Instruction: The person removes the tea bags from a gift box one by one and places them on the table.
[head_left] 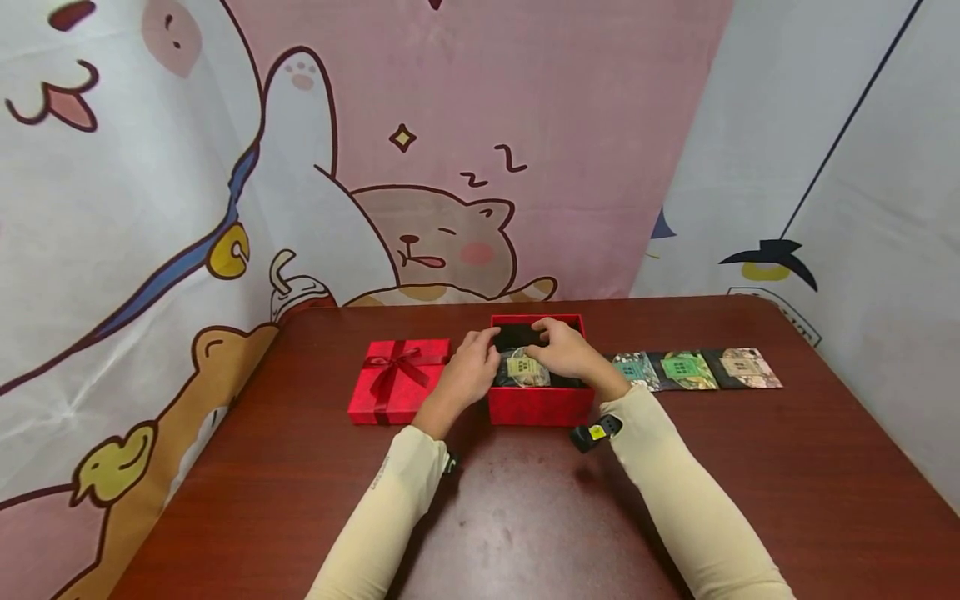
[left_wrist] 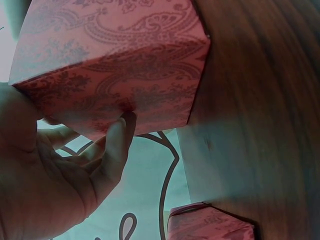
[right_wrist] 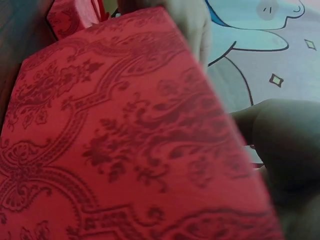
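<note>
The step in hand looks like handling of the yellow-labelled packet (head_left: 527, 368), which lies inside the red gift box (head_left: 542, 407) against its dark interior. Whether it is being settled in place or readied to come out, I cannot tell from this moment.

The left grip (head_left: 472, 367) is at the box's left side, fingers loosely bent and released; the left wrist view shows a fingertip touching the outer wall. The right grip (head_left: 570, 348) reaches over the right rim, thumb and index finger spread apart above the interior. It also looks released, with nothing visibly pinched, though the right wrist view hides most of that hand behind the box wall.

The ribboned lid (head_left: 401, 379) lies on the bench (head_left: 495, 517) just left of the box. To the right, 3 flat packets (head_left: 684, 369) lie in a row.

The next move seems to call for care around the rim: either the fingers close on the packet's edge to lift it, or they press it flat and clear the interior. Steadying the box from the left would help it stay put.
</note>
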